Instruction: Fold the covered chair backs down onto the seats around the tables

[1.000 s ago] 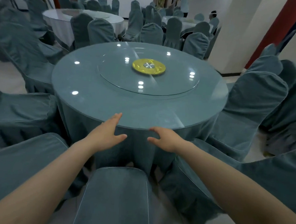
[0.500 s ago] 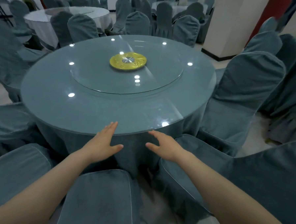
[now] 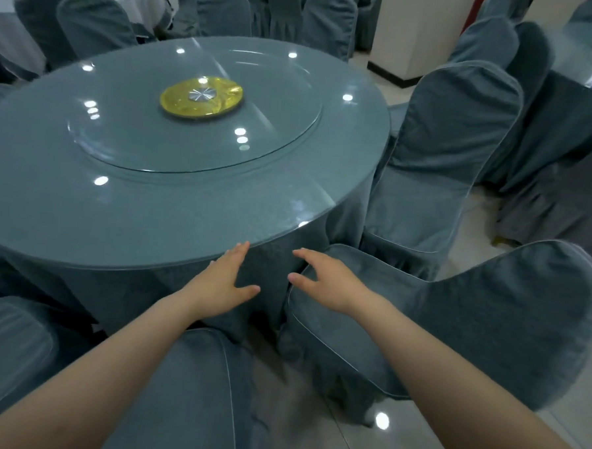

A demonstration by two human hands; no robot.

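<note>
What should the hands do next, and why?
Probably move to the right and take hold of the back of the chair there, ready to fold it. The left hand and right hand are both open and hold nothing. The right hand hovers over that chair's seat, and the back seems to be up, not lying on the seat.

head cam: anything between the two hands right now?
Nothing loose. In the head view the gap between the left hand and the right hand shows only the hanging table skirt behind them. Both hands are empty.
</note>
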